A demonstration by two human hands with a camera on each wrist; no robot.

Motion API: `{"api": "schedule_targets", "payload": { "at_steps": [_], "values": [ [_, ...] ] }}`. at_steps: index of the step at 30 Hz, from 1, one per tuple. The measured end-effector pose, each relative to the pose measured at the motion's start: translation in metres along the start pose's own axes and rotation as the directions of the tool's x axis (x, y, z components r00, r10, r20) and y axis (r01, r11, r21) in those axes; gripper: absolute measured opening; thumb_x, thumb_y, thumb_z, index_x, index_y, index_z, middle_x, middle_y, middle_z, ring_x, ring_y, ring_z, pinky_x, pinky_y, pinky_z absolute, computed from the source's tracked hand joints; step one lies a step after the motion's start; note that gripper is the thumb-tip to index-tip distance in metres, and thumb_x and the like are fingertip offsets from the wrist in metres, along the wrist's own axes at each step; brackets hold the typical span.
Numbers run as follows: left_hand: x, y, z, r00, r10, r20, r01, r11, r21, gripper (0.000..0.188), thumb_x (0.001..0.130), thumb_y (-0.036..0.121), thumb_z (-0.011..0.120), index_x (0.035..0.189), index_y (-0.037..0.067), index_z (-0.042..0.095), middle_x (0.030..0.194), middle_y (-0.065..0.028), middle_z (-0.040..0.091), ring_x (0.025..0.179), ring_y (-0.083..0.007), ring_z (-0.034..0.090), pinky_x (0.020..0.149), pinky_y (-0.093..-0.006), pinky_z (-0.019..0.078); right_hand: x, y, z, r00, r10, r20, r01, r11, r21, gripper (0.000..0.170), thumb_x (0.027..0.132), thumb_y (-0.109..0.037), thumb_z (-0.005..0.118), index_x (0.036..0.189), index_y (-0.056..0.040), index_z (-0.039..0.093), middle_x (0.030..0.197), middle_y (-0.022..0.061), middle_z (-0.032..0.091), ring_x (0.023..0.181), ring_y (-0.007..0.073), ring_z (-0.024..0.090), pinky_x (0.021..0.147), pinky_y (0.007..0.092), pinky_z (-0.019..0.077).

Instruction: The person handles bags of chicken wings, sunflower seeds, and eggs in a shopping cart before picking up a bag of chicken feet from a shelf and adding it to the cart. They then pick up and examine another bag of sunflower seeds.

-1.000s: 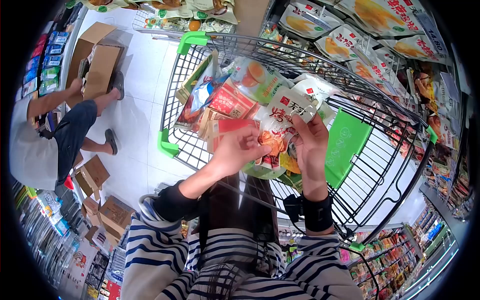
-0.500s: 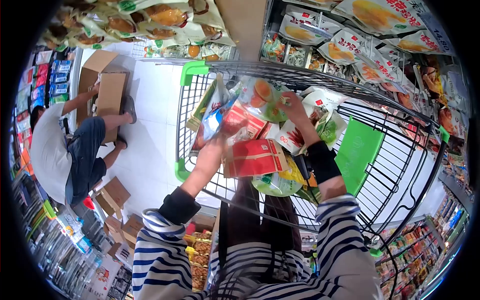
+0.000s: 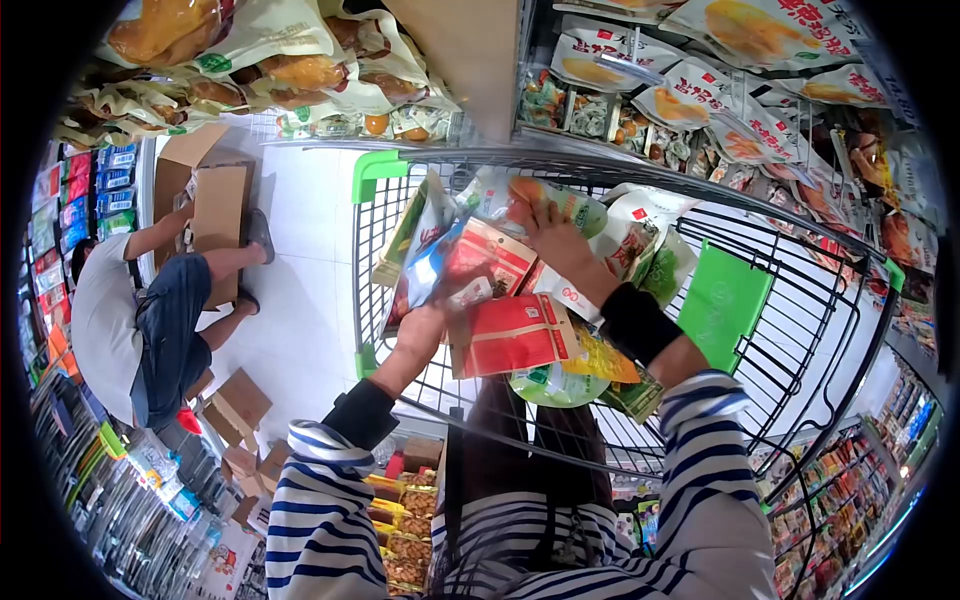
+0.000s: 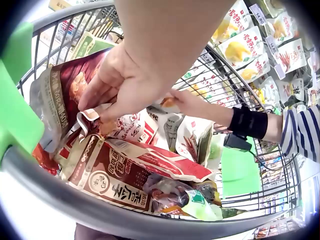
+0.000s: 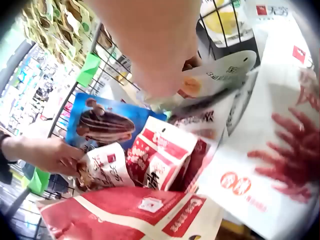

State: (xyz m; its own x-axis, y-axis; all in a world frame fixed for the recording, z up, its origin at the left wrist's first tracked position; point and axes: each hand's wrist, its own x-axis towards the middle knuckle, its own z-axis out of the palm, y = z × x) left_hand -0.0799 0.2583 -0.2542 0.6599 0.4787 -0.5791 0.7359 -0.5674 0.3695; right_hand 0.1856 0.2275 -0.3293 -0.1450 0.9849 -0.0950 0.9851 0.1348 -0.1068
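My left hand [image 3: 418, 330] is at the cart's left side; in the left wrist view, thumb and fingers of the same hand [image 4: 120, 82] pinch the edge of a small packet [image 4: 102, 125]. That white packet [image 5: 107, 167] with red print shows beside the blue bag [image 5: 107, 125] in the right wrist view. My right hand [image 3: 562, 245] bends its fingers over the green-and-white bag [image 3: 585, 212] with an orange picture, near the cart's far side. Its fingertips are mostly hidden in the right wrist view. A red flat box [image 3: 512, 335] lies between the hands, nearer my body.
The wire cart [image 3: 800, 330] has green corners and a green panel [image 3: 725, 305]. Bagged poultry [image 3: 300, 75] hangs beyond it at upper left, with white bags [image 3: 740, 30] racked at upper right. A person [image 3: 110, 320] crouches left beside open cardboard boxes [image 3: 222, 210].
The white packet was held up between both hands over the cart; it is now lower at the left, in my left hand. My right hand has moved away to the far bag and slightly left.
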Motion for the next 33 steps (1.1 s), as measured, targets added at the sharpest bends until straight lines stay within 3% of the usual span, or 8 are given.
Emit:
{"api": "schedule_targets", "payload": {
  "at_steps": [6, 9, 14, 17, 19, 24, 27, 33],
  "values": [
    [0.001, 0.008, -0.015, 1.000, -0.001, 0.001, 0.001, 0.999, -0.038, 0.015, 0.079, 0.009, 0.042, 0.091, 0.004, 0.051, 0.065, -0.0155, 0.055, 0.061, -0.0316, 0.056, 0.050, -0.0398, 0.0455, -0.015, 0.013, -0.170, 0.934, -0.045, 0.354, -0.063, 0.956, 0.287, 0.042, 0.072, -0.007, 0.047, 0.112, -0.0007, 0.039, 0.101, 0.0178, 0.052, 0.081, 0.0298, 0.057, 0.063, 0.0356, 0.0484],
    [0.004, 0.007, -0.012, 0.999, -0.014, 0.031, 0.014, 1.000, 0.010, 0.014, 0.079, 0.009, 0.042, 0.088, 0.003, 0.050, 0.065, -0.0157, 0.056, 0.061, -0.0315, 0.057, 0.050, -0.0395, 0.0458, -0.022, 0.037, -0.190, 0.876, -0.139, 0.462, -0.221, 0.736, 0.640, 0.036, 0.072, -0.004, 0.046, 0.108, -0.0004, 0.044, 0.099, 0.0192, 0.053, 0.084, 0.0345, 0.053, 0.070, 0.0381, 0.0435],
    [0.006, 0.010, -0.008, 0.995, -0.054, 0.083, 0.042, 0.989, 0.142, 0.012, 0.074, 0.004, 0.047, 0.086, 0.004, 0.050, 0.068, -0.0114, 0.058, 0.064, -0.0260, 0.059, 0.053, -0.0337, 0.0481, -0.040, 0.070, -0.068, 0.748, -0.315, 0.584, -0.216, 0.717, 0.663, 0.031, 0.063, -0.011, 0.052, 0.092, 0.0004, 0.053, 0.085, 0.0190, 0.057, 0.080, 0.0348, 0.054, 0.067, 0.0373, 0.0438],
    [0.007, 0.012, -0.009, 0.996, -0.048, 0.070, 0.038, 0.989, 0.143, 0.012, 0.074, 0.004, 0.047, 0.085, 0.004, 0.050, 0.068, -0.0116, 0.058, 0.063, -0.0261, 0.059, 0.052, -0.0333, 0.0480, -0.015, 0.078, -0.029, 0.534, -0.224, 0.815, -0.113, 0.937, 0.332, 0.036, 0.070, -0.011, 0.051, 0.104, -0.0017, 0.048, 0.091, 0.0214, 0.055, 0.085, 0.0351, 0.052, 0.070, 0.0387, 0.0428],
    [0.006, 0.009, -0.003, 0.996, -0.050, 0.075, 0.039, 0.991, 0.131, 0.013, 0.073, 0.004, 0.047, 0.086, 0.005, 0.051, 0.068, -0.0114, 0.058, 0.063, -0.0256, 0.059, 0.053, -0.0338, 0.0477, -0.013, 0.078, 0.015, 0.839, 0.043, 0.542, -0.351, 0.803, 0.481, 0.027, 0.069, -0.012, 0.052, 0.094, -0.0016, 0.054, 0.090, 0.0216, 0.055, 0.084, 0.0348, 0.053, 0.070, 0.0396, 0.0427],
    [0.004, 0.007, -0.004, 0.999, 0.005, 0.042, -0.009, 0.994, 0.106, 0.019, 0.073, 0.005, 0.048, 0.091, 0.008, 0.054, 0.071, -0.0098, 0.058, 0.064, -0.0249, 0.058, 0.053, -0.0349, 0.0471, 0.024, 0.068, 0.063, 0.846, 0.087, 0.527, -0.178, 0.976, 0.124, 0.025, 0.066, -0.016, 0.055, 0.085, -0.0009, 0.057, 0.090, 0.0199, 0.055, 0.082, 0.0323, 0.054, 0.070, 0.0388, 0.0430],
    [0.004, 0.009, -0.010, 0.997, -0.020, 0.079, 0.015, 0.998, 0.054, 0.024, 0.074, 0.006, 0.046, 0.096, 0.013, 0.054, 0.072, -0.0093, 0.057, 0.065, -0.0260, 0.057, 0.054, -0.0346, 0.0468, 0.018, 0.060, 0.053, 0.642, 0.498, 0.583, -0.761, 0.504, 0.408, 0.029, 0.066, -0.017, 0.056, 0.092, -0.0039, 0.056, 0.091, 0.0147, 0.056, 0.082, 0.0309, 0.054, 0.069, 0.0382, 0.0433],
    [0.003, 0.006, -0.014, 0.995, 0.045, 0.091, -0.045, 0.999, -0.003, 0.027, 0.074, 0.002, 0.044, 0.100, 0.005, 0.044, 0.078, -0.0165, 0.053, 0.065, -0.0316, 0.056, 0.052, -0.0385, 0.0455, 0.007, 0.018, -0.013, 0.933, 0.105, 0.345, -0.314, 0.710, 0.630, 0.019, 0.071, -0.016, 0.052, 0.090, -0.0093, 0.050, 0.085, 0.0130, 0.055, 0.081, 0.0329, 0.053, 0.066, 0.0403, 0.0426]
  ]
}}
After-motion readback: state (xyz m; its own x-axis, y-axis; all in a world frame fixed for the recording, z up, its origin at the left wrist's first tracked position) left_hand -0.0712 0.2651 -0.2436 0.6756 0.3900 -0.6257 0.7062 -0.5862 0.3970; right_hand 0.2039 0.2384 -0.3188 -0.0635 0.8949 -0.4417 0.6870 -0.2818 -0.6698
